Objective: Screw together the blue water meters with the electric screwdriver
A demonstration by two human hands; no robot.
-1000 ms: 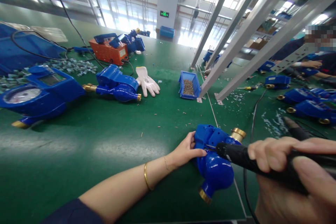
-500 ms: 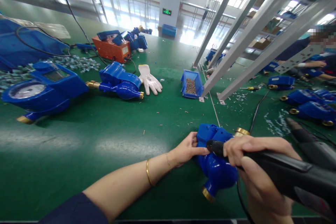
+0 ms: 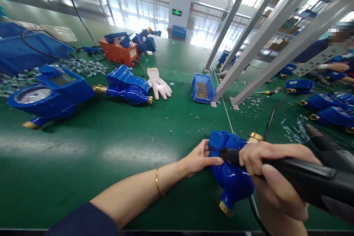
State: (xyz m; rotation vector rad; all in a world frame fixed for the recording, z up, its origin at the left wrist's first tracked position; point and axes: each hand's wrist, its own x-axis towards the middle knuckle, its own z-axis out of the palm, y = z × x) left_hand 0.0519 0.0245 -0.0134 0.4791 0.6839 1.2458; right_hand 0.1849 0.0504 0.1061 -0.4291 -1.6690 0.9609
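I am steadying a blue water meter (image 3: 232,177) on the green matted bench (image 3: 110,147) with my left hand (image 3: 197,158), the fingers curled together and pressing against its glossy moulded housing, the thumb lying along the side nearest me. The meter is lying just in front of me, its rounded painted body shining, with a threaded brass coupling showing at each end, one toward me and one away.

My right hand (image 3: 273,177) is wrapping around a black electric screwdriver (image 3: 301,179), fingers closed tight on its matte, tapering barrel; its tip is resting on the top of the meter, right beside my left fingertips. A black cable is trailing from the tool past the meter's near end.

Beyond the meter, farther up the bench, a small blue plastic bin (image 3: 203,88) is holding a heap of small dark screws. To the left of that bin a white knitted glove (image 3: 157,84) is lying flat, touching a second blue meter (image 3: 125,86) with brass ends. Farther left of the meter I am holding, a larger blue meter (image 3: 47,96) with a round glass dial is sitting, and behind it an orange boxy unit (image 3: 118,52). To the right of my meter, slanting grey metal struts (image 3: 265,33) are rising from the bench, and more blue meters are lying beyond them, near another person's sleeve (image 3: 312,49).
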